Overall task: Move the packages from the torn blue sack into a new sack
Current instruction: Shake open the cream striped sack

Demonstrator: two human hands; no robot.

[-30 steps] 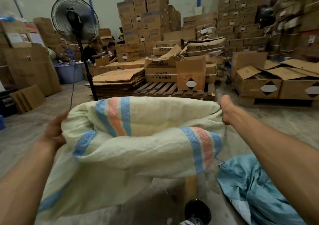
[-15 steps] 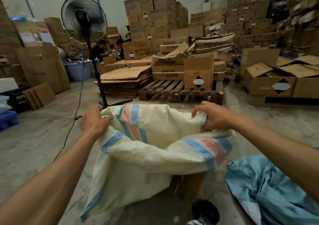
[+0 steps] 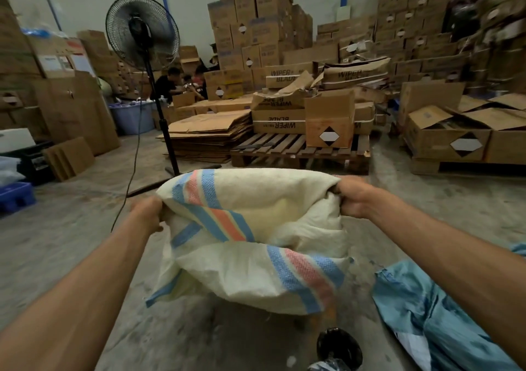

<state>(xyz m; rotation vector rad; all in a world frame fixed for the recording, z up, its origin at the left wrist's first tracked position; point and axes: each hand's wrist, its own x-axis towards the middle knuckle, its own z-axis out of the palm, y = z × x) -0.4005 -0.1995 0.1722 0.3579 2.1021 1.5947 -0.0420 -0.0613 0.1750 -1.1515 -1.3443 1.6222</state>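
In the head view, a cream woven plastic sack with blue and salmon-pink stripes (image 3: 256, 236) is being held up above the grey concrete floor (image 3: 57, 242), roughly in the middle of the picture. Its left edge is being gripped by the left hand (image 3: 148, 214), whose grip is clenched on a bunch of the fabric. Its right edge is being gripped by the right hand (image 3: 354, 199), the fingers being curled tight into a gathered fold of the weave. The mouth of the sack is being stretched between the two hands, the far rim standing up as a smooth arc and the near rim sagging low in crumpled folds. One striped band is running down the far wall on a slant; another is crossing the drooping near side. The weave is looking pale and clean.

A crumpled light blue woven sack (image 3: 444, 322) is lying on the floor at the lower right, partly hidden under the right forearm, with a white patch showing at its near edge. No packages can be made out in either sack.

A black pedestal fan (image 3: 142, 31) is standing behind the cream sack to the left, and a wooden pallet (image 3: 299, 151) carrying brown cardboard boxes is sitting just beyond it.
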